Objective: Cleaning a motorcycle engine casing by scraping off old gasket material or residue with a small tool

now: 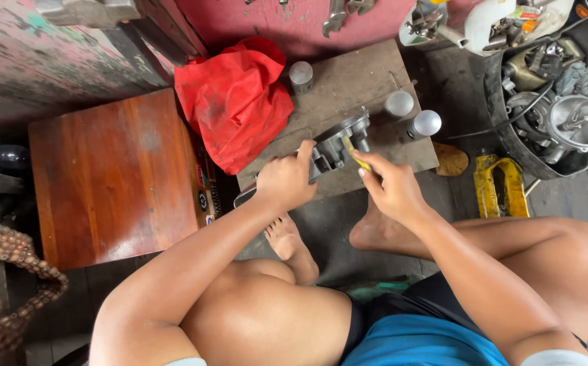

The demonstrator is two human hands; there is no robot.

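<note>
In the head view, the left hand (286, 181) sits just left of the centre of the frame. Its fingers are closed around the near end of a grey metal engine part (338, 144), and the thumb lies on top of it. This part rests on a worn wooden board (348, 81) in the upper middle of the frame.

The right hand (392, 188) is just right of the centre. Its fingers are pinched on a thin yellow tool (355, 154), and the tip of this tool touches the grey part — the exact kind of tool I cannot tell.

On the board, three small silver cylinders stand: one (301, 74) near the top, two (412, 114) to the right of the grey part. A crumpled red cloth (234, 102) covers the left edge of the board. In the left of the frame is a brown wooden stool (114, 176). In the upper right corner a black tub (565, 88) holds many metal parts, and a yellow object (500, 184) lies below it on the floor.
</note>
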